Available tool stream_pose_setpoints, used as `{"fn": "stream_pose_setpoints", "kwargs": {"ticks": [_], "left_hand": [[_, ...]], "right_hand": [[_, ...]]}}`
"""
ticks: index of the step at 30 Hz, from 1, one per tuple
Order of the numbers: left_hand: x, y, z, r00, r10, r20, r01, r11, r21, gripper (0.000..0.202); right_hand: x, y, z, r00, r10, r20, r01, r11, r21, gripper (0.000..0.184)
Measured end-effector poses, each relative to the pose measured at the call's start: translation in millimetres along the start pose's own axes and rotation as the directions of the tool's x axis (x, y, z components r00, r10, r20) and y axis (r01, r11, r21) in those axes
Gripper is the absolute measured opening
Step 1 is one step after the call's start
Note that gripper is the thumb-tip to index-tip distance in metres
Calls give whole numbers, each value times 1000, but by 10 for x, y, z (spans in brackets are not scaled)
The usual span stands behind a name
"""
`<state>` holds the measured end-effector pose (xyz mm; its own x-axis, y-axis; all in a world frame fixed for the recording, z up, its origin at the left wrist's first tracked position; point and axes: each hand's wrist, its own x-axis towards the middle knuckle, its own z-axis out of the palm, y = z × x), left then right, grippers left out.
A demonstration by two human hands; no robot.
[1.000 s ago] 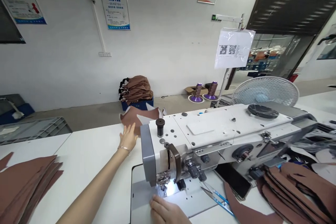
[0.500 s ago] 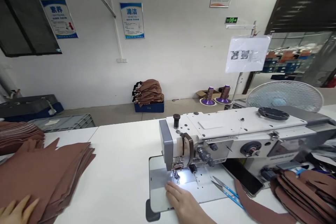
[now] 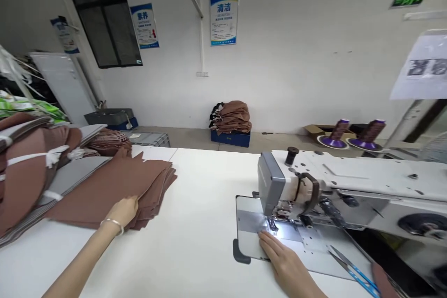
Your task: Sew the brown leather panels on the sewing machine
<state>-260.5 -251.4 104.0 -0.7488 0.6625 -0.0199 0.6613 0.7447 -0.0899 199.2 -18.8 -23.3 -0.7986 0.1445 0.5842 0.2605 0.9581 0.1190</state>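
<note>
My left hand (image 3: pixel 125 213), with a bracelet at the wrist, is at the near right edge of a stack of brown cut panels (image 3: pixel 115 181). Its fingers are closed on the edge of the top panel, which looks slightly raised there. Flat on the metal bed plate (image 3: pixel 249 237) of a white sewing machine (image 3: pixel 303 167) lies my right hand (image 3: pixel 282 257). Its fingers are stretched out, with the tips just before the lit needle and presser foot (image 3: pixel 273 226). No material shows under the needle.
Blue-handled scissors (image 3: pixel 354 270) lie right of my right hand. Tied bundles of brown and grey pieces (image 3: pixel 35 158) are piled at the left. Purple-based thread cones (image 3: pixel 337 135) stand behind the machine. A blue crate (image 3: pixel 230 138) with brown material sits by the wall.
The view has turned left. My left hand has moved across the brown stack to its right edge and closed on the top panel. My right hand stays on the bed plate.
</note>
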Motion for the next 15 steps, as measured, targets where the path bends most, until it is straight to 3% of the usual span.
{"fn": "stream_pose_setpoints", "kwargs": {"ticks": [3, 5, 7, 9, 11, 12, 14, 15], "left_hand": [[-63, -14, -182, 996, -83, -38, 84, 996, 14, 52], [-150, 144, -281, 994, -55, -97, 58, 998, 26, 56], [-282, 487, -294, 986, 80, -146, -76, 996, 37, 55], [-471, 974, -173, 949, 284, -138, -284, 959, 20, 53], [-712, 1498, 72, 860, 506, -65, -510, 856, -88, 53], [-839, 1739, 219, 793, 609, -28, -603, 777, -179, 53], [-1061, 2146, 504, 665, 746, 33, -686, 627, -368, 52], [-1145, 2313, 622, 618, 784, 51, -690, 572, -443, 50]], "right_hand": [[5, 38, 23, 1000, -20, 8, 21, 1000, -24, 54], [25, 23, 60, 999, -27, 32, 29, 998, -48, 53], [44, -73, 72, 999, -8, 52, 13, 995, -100, 46], [47, -251, 17, 997, 33, 70, -21, 986, -163, 39], [33, -440, -112, 990, 50, 131, -24, 982, -189, 37], [18, -505, -196, 980, 62, 187, -30, 985, -170, 36], [-57, -526, -385, 946, 110, 305, -91, 993, -77, 25], [-130, -476, -492, 914, 187, 360, -180, 982, -53, 18]]}}
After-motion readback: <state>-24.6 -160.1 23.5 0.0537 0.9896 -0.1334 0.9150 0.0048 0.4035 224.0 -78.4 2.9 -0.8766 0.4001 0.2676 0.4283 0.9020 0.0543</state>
